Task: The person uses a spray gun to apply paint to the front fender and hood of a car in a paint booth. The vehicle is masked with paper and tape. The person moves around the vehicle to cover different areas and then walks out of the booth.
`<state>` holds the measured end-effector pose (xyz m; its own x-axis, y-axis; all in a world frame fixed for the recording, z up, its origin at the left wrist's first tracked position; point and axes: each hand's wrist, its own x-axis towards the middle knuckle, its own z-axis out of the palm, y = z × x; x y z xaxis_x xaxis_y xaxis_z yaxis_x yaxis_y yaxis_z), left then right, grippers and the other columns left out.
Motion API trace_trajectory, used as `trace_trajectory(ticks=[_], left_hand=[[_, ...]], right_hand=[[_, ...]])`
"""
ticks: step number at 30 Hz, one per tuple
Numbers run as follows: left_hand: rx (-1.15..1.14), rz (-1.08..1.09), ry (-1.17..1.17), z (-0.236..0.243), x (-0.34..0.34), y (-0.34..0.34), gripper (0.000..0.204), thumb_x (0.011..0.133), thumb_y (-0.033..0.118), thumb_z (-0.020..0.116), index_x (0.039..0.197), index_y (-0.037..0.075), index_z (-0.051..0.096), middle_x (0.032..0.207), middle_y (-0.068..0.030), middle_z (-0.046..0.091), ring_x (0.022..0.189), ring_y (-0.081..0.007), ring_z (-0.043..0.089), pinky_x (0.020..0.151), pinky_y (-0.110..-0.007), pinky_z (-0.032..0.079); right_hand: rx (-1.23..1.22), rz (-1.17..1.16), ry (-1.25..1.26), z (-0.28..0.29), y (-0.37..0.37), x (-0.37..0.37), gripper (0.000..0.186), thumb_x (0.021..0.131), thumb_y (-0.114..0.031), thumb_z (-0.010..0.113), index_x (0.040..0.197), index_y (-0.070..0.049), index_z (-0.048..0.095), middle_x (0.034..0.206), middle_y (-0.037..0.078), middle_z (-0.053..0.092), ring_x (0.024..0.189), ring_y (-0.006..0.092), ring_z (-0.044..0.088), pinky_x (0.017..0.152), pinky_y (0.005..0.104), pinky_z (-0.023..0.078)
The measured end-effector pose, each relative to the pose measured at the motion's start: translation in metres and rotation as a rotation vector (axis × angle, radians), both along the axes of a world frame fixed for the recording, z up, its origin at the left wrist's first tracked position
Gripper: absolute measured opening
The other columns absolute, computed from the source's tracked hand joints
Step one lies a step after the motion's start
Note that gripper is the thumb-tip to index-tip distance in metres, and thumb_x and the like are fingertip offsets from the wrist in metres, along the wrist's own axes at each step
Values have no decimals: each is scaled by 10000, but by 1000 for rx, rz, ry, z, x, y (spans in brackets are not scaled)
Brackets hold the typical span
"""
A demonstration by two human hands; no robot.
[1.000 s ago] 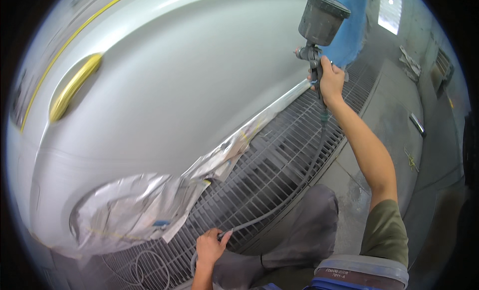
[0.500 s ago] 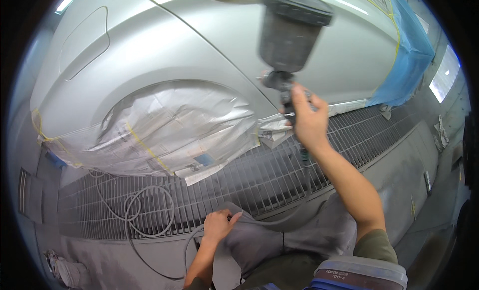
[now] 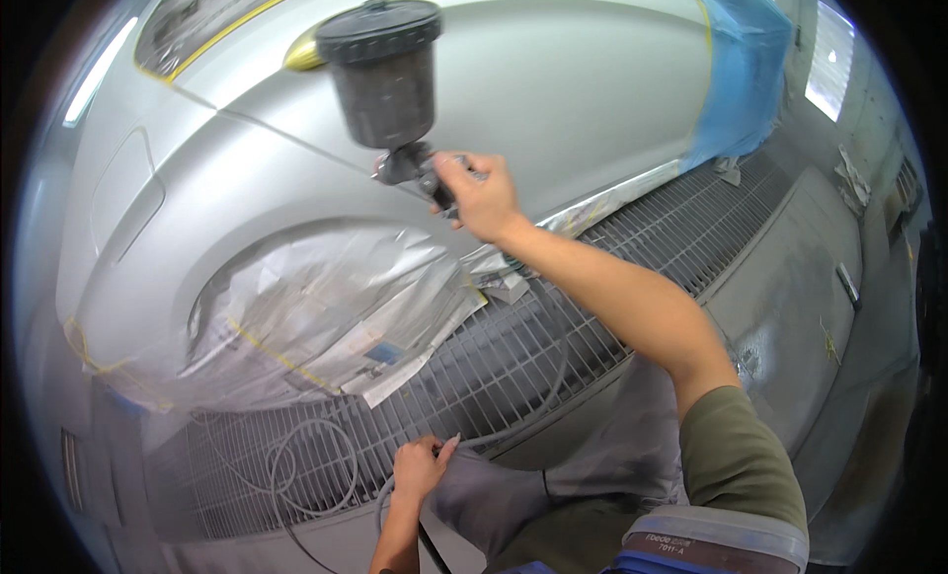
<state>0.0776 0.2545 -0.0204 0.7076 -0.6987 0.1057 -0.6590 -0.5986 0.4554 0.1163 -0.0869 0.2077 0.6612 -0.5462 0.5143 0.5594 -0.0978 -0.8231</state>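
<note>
The spray gun (image 3: 403, 164) is hanging in the air before the pale silver car body (image 3: 583, 90), above the covered wheel arch and near the thin seam between two panels. The right hand (image 3: 481, 196) is gripping it by the handle, with the fingers closing around it; the gun is looking a little blurred, and I cannot tell whether the trigger is being pressed. The dark cup (image 3: 383, 95) is sitting on top of the gun with its lid on, and it is leaning slightly to the left. Below, the left hand (image 3: 419, 468) is closing around the grey hose (image 3: 489, 442), just above the person's trouser leg (image 3: 612, 436). From this hand, the hose is curving to the right over the floor grating (image 3: 691, 224) and rising toward the gun, while loose loops are lying on the bars at the left. Wrinkled masking sheets (image 3: 306, 298) are covering the wheel area, and a blue sheet (image 3: 741, 71) is wrapping the far right end. Behind the cup, a yellow-covered handle (image 3: 302, 49) is showing partly.
</note>
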Motion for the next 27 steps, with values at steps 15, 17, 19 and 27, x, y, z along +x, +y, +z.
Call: trace_trajectory(ticks=[15, 17, 19, 27], left_hand=[[2, -245, 43, -4, -37, -205, 389, 850, 384, 779, 775, 9, 709, 614, -184, 632, 601, -370, 657, 574, -436, 515], [56, -264, 52, -5, -44, -241, 416, 863, 421, 759, 786, 15, 706, 645, -178, 664, 632, -369, 679, 596, -449, 535], [68, -298, 62, -7, -51, -277, 412, 862, 421, 761, 798, 17, 707, 633, -172, 660, 625, -365, 678, 592, -446, 535], [121, -369, 79, -12, -74, -390, 410, 861, 421, 762, 836, 17, 705, 597, -156, 641, 586, -357, 665, 577, -440, 530]], right_hand=[[71, -469, 80, -21, -359, -196, 398, 1008, -380, 541, 904, -11, 650, 777, 138, 695, 606, 184, 683, 409, 284, 497], [76, -514, 86, -25, -402, -224, 395, 1008, -378, 535, 904, -16, 651, 775, 134, 696, 608, 181, 683, 411, 283, 496], [88, -559, 77, -30, -444, -249, 390, 1007, -379, 532, 908, -23, 656, 774, 127, 697, 613, 175, 680, 415, 285, 494], [130, -788, 65, -49, -593, -326, 391, 1004, -396, 544, 917, -33, 660, 774, 114, 695, 620, 172, 681, 417, 294, 488]])
